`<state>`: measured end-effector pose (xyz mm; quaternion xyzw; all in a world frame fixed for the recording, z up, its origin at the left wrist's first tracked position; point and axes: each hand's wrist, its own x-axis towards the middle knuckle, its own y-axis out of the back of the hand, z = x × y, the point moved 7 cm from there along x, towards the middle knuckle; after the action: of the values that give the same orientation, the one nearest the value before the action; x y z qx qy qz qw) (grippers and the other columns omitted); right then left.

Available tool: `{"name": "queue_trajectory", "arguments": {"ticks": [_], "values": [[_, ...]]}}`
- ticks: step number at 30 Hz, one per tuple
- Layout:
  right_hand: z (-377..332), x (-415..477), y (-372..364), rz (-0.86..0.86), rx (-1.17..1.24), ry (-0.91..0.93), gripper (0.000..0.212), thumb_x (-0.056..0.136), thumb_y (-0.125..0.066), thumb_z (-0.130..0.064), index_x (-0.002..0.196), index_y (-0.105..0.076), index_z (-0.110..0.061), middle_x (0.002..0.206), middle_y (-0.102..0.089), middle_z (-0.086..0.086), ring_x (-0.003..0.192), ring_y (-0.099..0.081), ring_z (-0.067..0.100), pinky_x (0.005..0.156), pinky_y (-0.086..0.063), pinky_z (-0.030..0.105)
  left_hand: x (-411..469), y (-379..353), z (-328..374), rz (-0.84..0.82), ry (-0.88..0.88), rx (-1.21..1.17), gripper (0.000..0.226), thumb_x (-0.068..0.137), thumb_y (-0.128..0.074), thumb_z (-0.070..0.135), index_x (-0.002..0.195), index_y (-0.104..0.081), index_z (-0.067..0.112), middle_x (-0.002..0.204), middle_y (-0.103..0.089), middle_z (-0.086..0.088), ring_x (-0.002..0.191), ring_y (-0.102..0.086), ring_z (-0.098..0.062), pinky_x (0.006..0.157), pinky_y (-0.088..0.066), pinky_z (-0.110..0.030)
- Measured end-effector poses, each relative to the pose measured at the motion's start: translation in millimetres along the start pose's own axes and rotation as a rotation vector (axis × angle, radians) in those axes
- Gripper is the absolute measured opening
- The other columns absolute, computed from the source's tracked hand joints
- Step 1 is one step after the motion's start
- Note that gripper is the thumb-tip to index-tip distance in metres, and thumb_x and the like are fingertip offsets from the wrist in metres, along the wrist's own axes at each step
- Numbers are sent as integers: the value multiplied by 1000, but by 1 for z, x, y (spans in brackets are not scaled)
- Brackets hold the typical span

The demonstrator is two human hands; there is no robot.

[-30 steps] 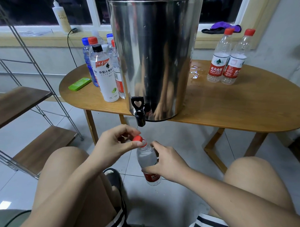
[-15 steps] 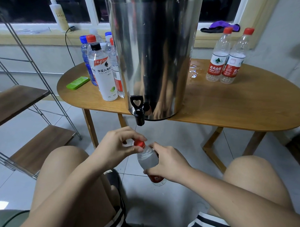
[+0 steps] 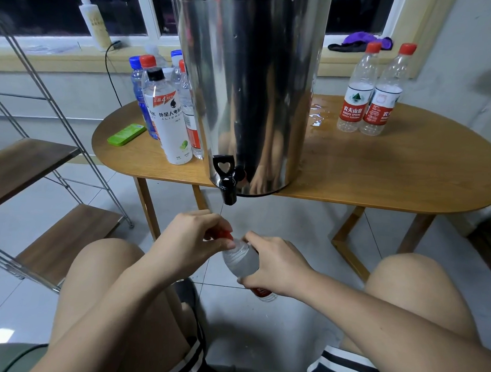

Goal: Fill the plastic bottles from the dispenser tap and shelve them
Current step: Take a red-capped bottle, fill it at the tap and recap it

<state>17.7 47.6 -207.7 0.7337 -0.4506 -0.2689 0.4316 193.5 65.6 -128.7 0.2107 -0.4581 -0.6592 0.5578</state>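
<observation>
Pinching red cap (image 3: 226,235), left grip (image 3: 191,239); right grip (image 3: 276,267) round tilted bottle (image 3: 240,260) of water.

Left hand (image 3: 189,236) pinching cap (image 3: 226,235), right hand (image 3: 275,266) gripping bottle (image 3: 240,262) (fingers curled)

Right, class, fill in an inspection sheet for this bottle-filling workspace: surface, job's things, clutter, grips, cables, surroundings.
surface: wooden table, with a puddle beside the dispenser.
job's things: dispenser on the table, tap past its edge; held bottle below the tap, red cap on; two red-capped bottles at right; bottle cluster at left.
clutter: green case on the table.
grips: left hand pinches the red cap; right hand grips the held bottle.
cables: black cable hangs from the windowsill.
surroundings: shelf rack at left; pump bottle and purple cloth on the windowsill; tiled floor.
</observation>
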Motion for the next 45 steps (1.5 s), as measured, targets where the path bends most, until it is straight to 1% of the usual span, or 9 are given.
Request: {"name": "queue_trajectory", "arguments": {"ticks": [5,8,12,19,24,31,36,41,45], "values": [[4,-2,3,-9,22,0,67,63,-86,-56,117,-51,-38,102,-69,-12,92,-66,19,76,-59,39,-1,-6,3,-90,-85,-165,31,89,-90,13,105,-81,38,108,-75,22,104,-73,-8,89,-57,-20],[2,-3,6,0,30,7,67,63,-86,-58,116,-51,-36,103,-69,-12,92,-66,19,76,-59,39,-1,1,-1,-35,-46,-202,18,90,-88,36,107,-82,35,105,-77,20,104,-74,-9,90,-60,-28],[-2,-4,4,3,14,21,67,64,-86,-62,113,-51,-35,101,-68,-11,91,-65,21,75,-58,40,0,3,-1,65,3,26,47,81,-73,74,98,-79,31,88,-72,19,82,-69,-1,68,-55,-20],[0,-4,8,29,-26,10,59,63,-84,-56,107,-50,-36,98,-67,-10,87,-63,23,73,-56,37,-1,-3,1,73,-12,55,22,93,-81,50,102,-73,31,92,-68,20,85,-65,-1,71,-51,-16],[-3,-6,15,65,24,19,60,66,-85,-57,111,-50,-39,99,-67,-14,87,-63,17,70,-56,36,-4,3,1,163,-10,-149,34,86,-85,54,108,-74,30,94,-74,20,92,-71,-4,77,-52,-14],[2,-11,26,94,327,-15,60,68,-92,-61,111,-55,-42,102,-73,-18,93,-70,6,80,-62,38,-10,-42,-33,-202,168,-378,75,73,-84,80,131,-63,38,125,-72,20,116,-70,-5,94,-60,-36],[3,-19,39,151,419,-25,60,68,-94,-56,115,-60,-43,103,-76,-20,94,-73,1,86,-63,38,-14,-76,-25,-361,136,-296,90,72,-95,63,150,-53,45,133,-68,27,117,-65,4,94,-56,-23],[-2,-27,51,195,496,-14,58,71,-97,-48,117,-63,-43,107,-77,-19,95,-75,4,86,-62,37,-10,-89,-9,-210,119,-327,74,78,-96,51,142,-60,42,126,-73,23,114,-67,-3,91,-59,-34],[0,-31,56,194,546,-4,62,73,-99,-47,123,-63,-43,114,-76,-22,100,-73,1,83,-59,22,-10,-81,-3,-69,129,-341,73,76,-97,46,138,-60,38,121,-73,21,113,-69,-5,86,-61,-37]]}}
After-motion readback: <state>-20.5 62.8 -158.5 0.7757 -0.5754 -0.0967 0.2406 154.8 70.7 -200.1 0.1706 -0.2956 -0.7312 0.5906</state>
